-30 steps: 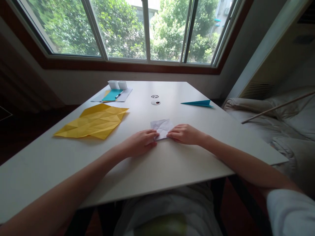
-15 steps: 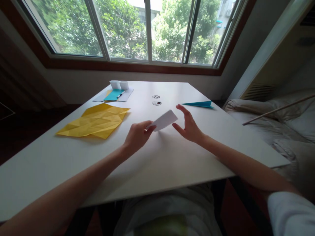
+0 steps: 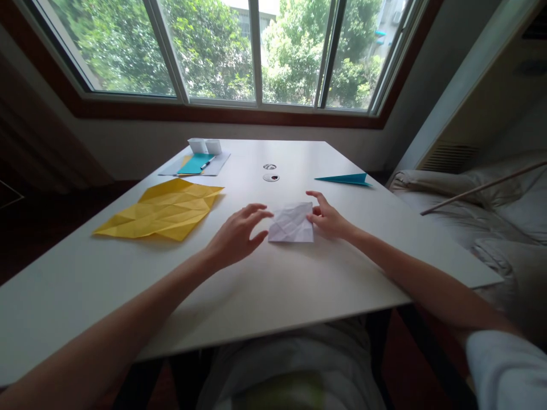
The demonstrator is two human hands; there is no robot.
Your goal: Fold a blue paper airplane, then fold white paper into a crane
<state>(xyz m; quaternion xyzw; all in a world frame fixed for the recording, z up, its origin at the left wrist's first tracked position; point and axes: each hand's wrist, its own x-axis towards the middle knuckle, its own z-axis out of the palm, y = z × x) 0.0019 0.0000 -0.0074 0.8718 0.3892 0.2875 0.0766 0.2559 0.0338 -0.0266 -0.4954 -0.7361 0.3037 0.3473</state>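
Windows (image 3: 256, 51) with green trees beyond are seen behind a white worktop (image 3: 299, 285). On the worktop's left part a large creased yellow paper (image 3: 164, 209) is laid flat. Farther back, a grey sheet (image 3: 216, 165) carries a teal paper (image 3: 194, 164), a pen and two small white boxes (image 3: 205, 146). A folded teal paper piece (image 3: 345, 179) lies near the right edge. A small creased white paper (image 3: 291, 223) is found at the centre, between the hands. The right hand (image 3: 327, 216) is closed on its right edge (thumb and fingers pinching). The left hand (image 3: 235, 234) is held released, fingers spread, just beside the paper's left edge; contact cannot be told.
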